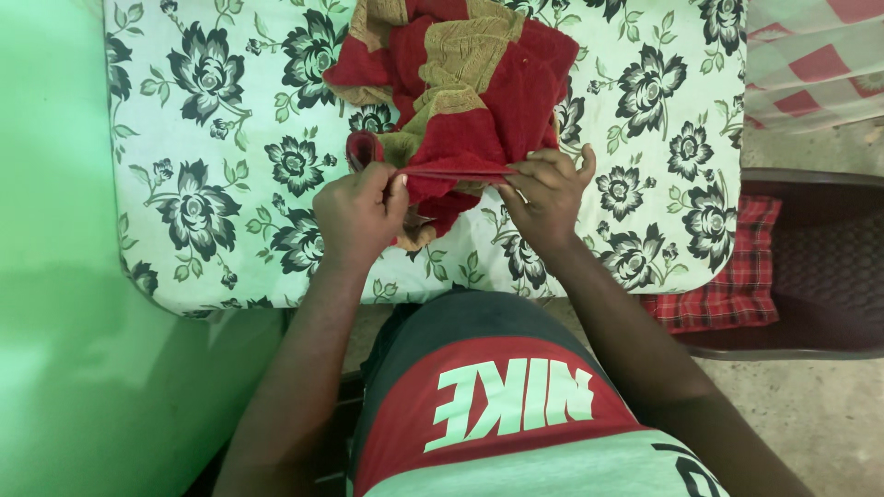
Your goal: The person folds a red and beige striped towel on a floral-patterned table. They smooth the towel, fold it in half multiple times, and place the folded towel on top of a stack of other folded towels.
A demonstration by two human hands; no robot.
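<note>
We pinch the near edge of the red and gold towel [470, 87], left hand [361, 213] and right hand [545, 195] each closed tight on the hem and stretching it taut between them. The towel lies bunched on the floral mattress [212, 138]. It looks soft, light and limp, so a grip at the hem corners seems best.

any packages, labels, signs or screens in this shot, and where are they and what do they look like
No packages, signs or screens in view.
Printed lettering on the shirt: bottom centre, on the person's chest, large pale block letters across a red band, seen upside down.
Nothing like a label shows on the red and gold cloth that the left hand and right hand pinch by its edge over the floral sheet.
</note>
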